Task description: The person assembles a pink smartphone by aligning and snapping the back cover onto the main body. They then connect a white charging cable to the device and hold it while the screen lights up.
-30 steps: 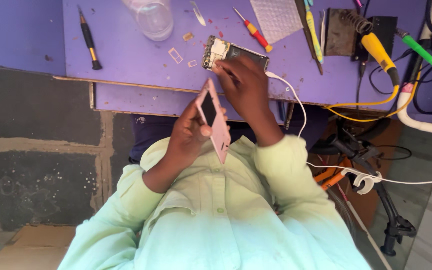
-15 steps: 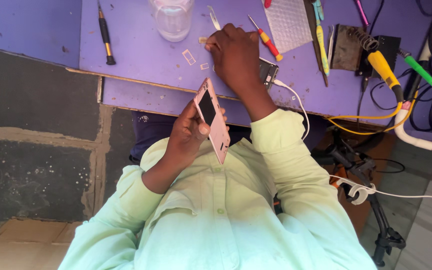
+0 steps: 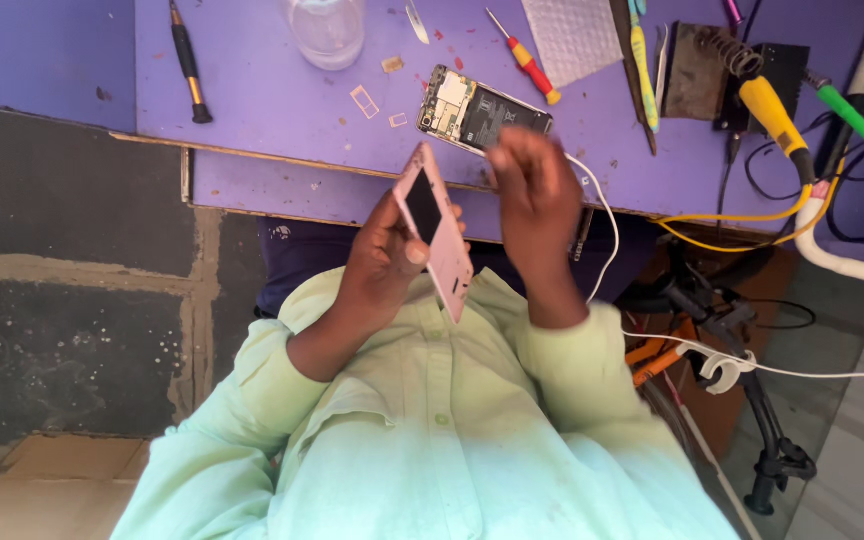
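The left hand (image 3: 384,255) grips a slim pink phone back cover (image 3: 435,232), tilted on edge above the lap. The right hand (image 3: 532,190), blurred, hangs loosely curled and holding nothing just beside the cover, directly below an opened phone body with exposed circuit board (image 3: 484,110) lying on the purple table (image 3: 272,100).

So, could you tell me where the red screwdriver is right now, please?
In the head view, the red screwdriver lies at the top centre of the purple table, between the opened phone and the white mesh pad.
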